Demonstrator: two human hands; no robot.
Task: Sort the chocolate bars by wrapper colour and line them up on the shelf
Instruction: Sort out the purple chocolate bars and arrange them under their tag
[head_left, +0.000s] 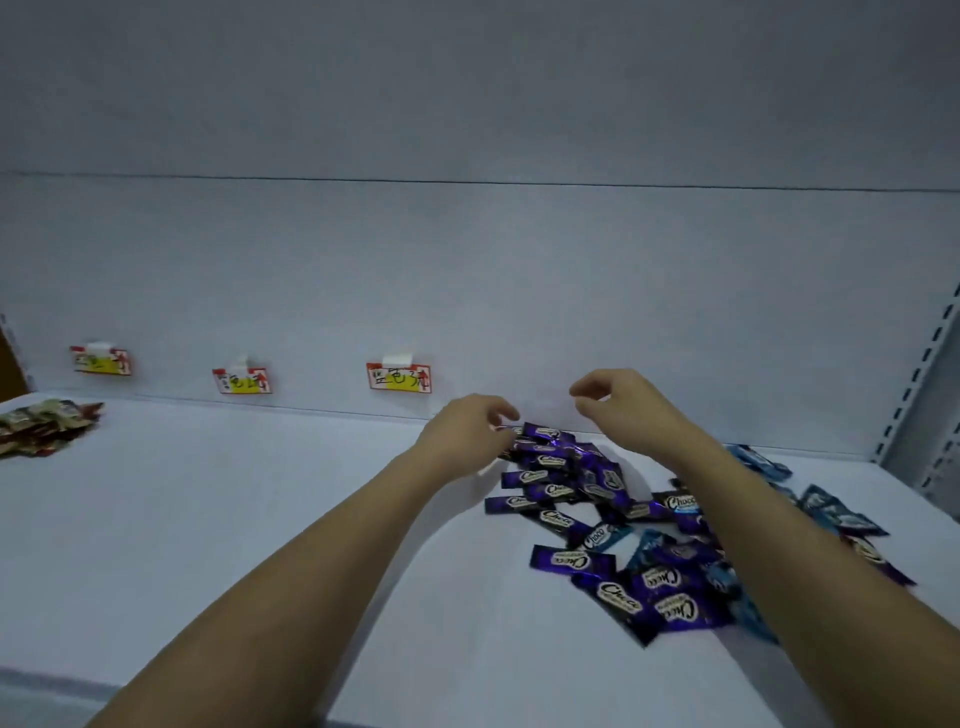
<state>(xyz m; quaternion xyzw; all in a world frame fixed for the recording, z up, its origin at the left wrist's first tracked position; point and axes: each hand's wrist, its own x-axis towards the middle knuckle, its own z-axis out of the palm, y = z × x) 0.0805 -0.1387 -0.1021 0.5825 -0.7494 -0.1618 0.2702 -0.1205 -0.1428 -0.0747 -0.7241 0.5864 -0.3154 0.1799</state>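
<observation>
I see a dim picture with a cool, bluish cast, lit softly from above, so the white shelf (218, 519) reads grey-blue. Soft shadows lie under my forearms, and small glints show on the purple wrappers (550, 462). The whole frame is slightly soft; the labels (399, 376) on the back wall are barely legible, and the wide lens bends lines near the edges.

White shelf (260, 519) bearing chocolate bars.
Purple bars (561, 483) and blue bars (831, 506) at 3 o'clock; brownish-green bars (41, 423) at 9 o'clock.
</observation>
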